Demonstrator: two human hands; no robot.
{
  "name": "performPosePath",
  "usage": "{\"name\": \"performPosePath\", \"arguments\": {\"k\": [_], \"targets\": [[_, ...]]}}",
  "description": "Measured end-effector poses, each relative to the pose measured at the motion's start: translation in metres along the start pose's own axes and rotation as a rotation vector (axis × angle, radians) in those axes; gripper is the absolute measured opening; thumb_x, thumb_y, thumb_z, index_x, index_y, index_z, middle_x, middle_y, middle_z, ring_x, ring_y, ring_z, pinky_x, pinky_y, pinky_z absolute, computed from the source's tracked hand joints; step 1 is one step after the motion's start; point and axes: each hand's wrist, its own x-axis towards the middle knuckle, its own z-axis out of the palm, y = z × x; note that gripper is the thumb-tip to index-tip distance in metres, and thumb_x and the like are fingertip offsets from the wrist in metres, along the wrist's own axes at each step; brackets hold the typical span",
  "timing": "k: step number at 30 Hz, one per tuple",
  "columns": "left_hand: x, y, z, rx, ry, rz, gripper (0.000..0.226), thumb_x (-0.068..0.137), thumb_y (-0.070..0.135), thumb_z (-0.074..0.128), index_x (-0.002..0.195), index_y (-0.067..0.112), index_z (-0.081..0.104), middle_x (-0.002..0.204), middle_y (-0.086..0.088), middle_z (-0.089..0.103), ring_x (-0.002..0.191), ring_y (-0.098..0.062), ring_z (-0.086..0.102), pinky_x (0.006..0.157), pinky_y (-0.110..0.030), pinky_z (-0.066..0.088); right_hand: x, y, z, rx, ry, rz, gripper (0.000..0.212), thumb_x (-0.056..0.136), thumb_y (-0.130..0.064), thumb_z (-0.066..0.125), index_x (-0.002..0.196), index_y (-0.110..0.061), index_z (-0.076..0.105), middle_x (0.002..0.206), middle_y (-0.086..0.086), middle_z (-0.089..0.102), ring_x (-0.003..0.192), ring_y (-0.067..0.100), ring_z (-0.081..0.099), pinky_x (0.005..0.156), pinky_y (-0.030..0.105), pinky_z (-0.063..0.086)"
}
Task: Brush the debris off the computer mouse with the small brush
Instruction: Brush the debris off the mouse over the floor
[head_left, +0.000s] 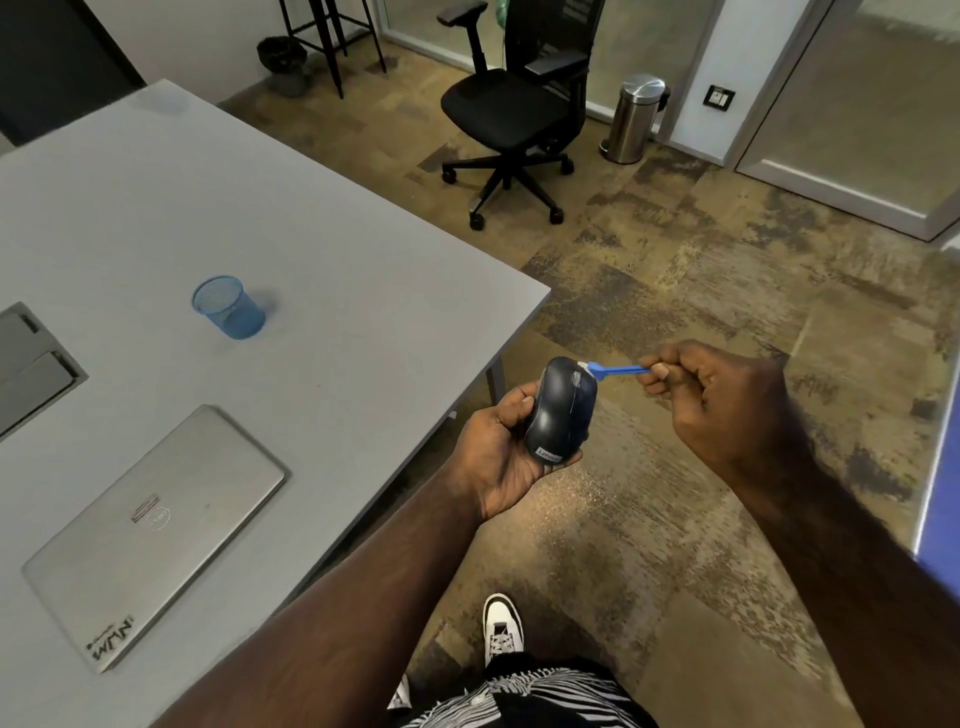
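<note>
A dark blue-black computer mouse (561, 410) is cupped in my left hand (498, 457), held in the air just off the table's corner, above the carpet. Its top faces up and a label shows at its near end. My right hand (727, 400) pinches the thin handle of a small blue brush (621, 370). The brush's pale head touches the far right edge of the mouse, near the buttons. No debris is clear enough to make out on the mouse.
A grey table (311, 249) lies to my left with a closed silver laptop (156, 530) and a blue mesh cup (228, 306). On the carpet beyond stand a black office chair (514, 104) and a steel bin (634, 117). My shoe (501, 623) is below.
</note>
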Motion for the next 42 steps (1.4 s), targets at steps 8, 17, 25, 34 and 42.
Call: {"name": "performPosePath", "arguments": {"k": [8, 17, 25, 34, 42], "targets": [[0.0, 0.001, -0.004, -0.077, 0.039, 0.012, 0.044, 0.098, 0.017, 0.033, 0.138, 0.007, 0.046, 0.118, -0.024, 0.063, 0.095, -0.041, 0.065, 0.076, -0.046, 0.056, -0.009, -0.001, -0.002, 0.04, -0.052, -0.104, 0.018, 0.09, 0.006, 0.063, 0.102, -0.002, 0.074, 0.085, 0.005, 0.077, 0.075, 0.015, 0.077, 0.061, 0.033, 0.063], [0.003, 0.002, -0.003, -0.171, 0.054, 0.028, 0.044, 0.1, 0.016, 0.032, 0.14, 0.004, 0.044, 0.136, -0.026, 0.053, 0.106, -0.041, 0.06, 0.074, -0.049, 0.058, -0.018, -0.017, 0.003, 0.09, -0.25, -0.185, 0.021, 0.086, -0.001, 0.061, 0.101, -0.005, 0.076, 0.089, 0.002, 0.078, 0.076, 0.011, 0.075, 0.061, 0.031, 0.062], [0.002, 0.009, 0.003, -0.154, 0.037, 0.02, 0.053, 0.091, 0.019, 0.042, 0.142, 0.003, 0.042, 0.123, -0.03, 0.058, 0.096, -0.044, 0.065, 0.079, -0.05, 0.057, -0.006, -0.013, 0.003, 0.019, 0.047, -0.079, 0.019, 0.089, 0.009, 0.064, 0.102, 0.0, 0.075, 0.087, 0.007, 0.078, 0.075, 0.017, 0.076, 0.064, 0.029, 0.062], [0.002, 0.003, -0.001, -0.18, 0.035, 0.012, 0.049, 0.085, 0.018, 0.045, 0.132, 0.003, 0.05, 0.115, -0.032, 0.064, 0.096, -0.046, 0.065, 0.08, -0.053, 0.057, -0.01, -0.016, 0.002, 0.046, -0.046, -0.13, 0.021, 0.085, 0.011, 0.067, 0.101, 0.0, 0.075, 0.088, 0.007, 0.078, 0.075, 0.014, 0.075, 0.061, 0.029, 0.062], [0.003, 0.006, 0.001, -0.141, 0.043, 0.012, 0.045, 0.095, 0.017, 0.037, 0.136, 0.002, 0.047, 0.128, -0.031, 0.057, 0.102, -0.044, 0.062, 0.081, -0.05, 0.056, -0.011, -0.019, 0.009, 0.04, -0.1, -0.136, 0.019, 0.087, 0.009, 0.065, 0.101, 0.0, 0.074, 0.088, 0.009, 0.078, 0.074, 0.016, 0.075, 0.061, 0.025, 0.061]]}}
